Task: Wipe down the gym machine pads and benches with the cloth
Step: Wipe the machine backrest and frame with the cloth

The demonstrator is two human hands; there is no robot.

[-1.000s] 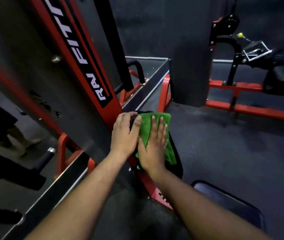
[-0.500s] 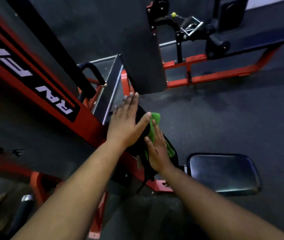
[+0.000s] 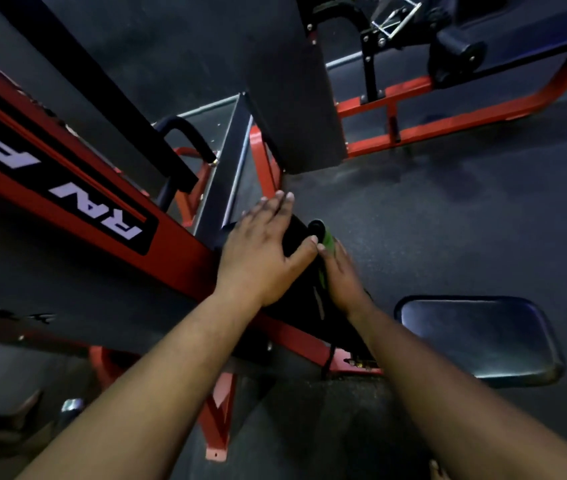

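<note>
Green cloth point(image 3: 327, 241): only a thin strip shows, the rest covered by the right hand point(image 3: 342, 278) and the black pad point(image 3: 297, 233), which itself is mostly hidden under the left hand point(image 3: 261, 258); the right hand's fingers are largely out of sight behind the pad's edge, so their hold on the cloth cannot be told. White lettering point(image 3: 98, 206) on the red frame point(image 3: 178, 251): cut off at the left edge, only 2 characters whole. Far machine point(image 3: 455, 53): cropped by the top and right edges; seat pad point(image 3: 479, 337): near corner covered by the right forearm.
</note>
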